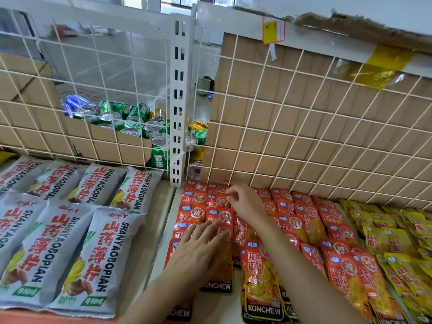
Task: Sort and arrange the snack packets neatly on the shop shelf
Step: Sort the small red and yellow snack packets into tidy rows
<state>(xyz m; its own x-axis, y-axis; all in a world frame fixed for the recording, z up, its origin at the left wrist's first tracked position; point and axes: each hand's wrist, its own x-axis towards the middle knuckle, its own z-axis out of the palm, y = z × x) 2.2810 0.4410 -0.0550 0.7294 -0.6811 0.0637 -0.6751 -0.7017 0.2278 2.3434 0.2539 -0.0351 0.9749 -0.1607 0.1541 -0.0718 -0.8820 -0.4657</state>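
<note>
Several red Konchew snack packets (304,220) lie overlapping in rows on the white shop shelf (210,302). My left hand (201,246) lies flat with straight fingers on the red packets at the left of the stack. Farther back, my right hand (243,199) has its fingers curled and pinches the top edge of a red packet (218,202) near the wire back. Yellow packets (395,239) of the same brand lie in rows to the right. Large grey Shanyaobopian packets (70,239) cover the shelf on the left.
A white wire grid (304,127) backs the shelf, with a slotted white upright post (178,101) in the middle. Behind it stand cardboard boxes (292,108), one holding several green and blue drink cans (131,120).
</note>
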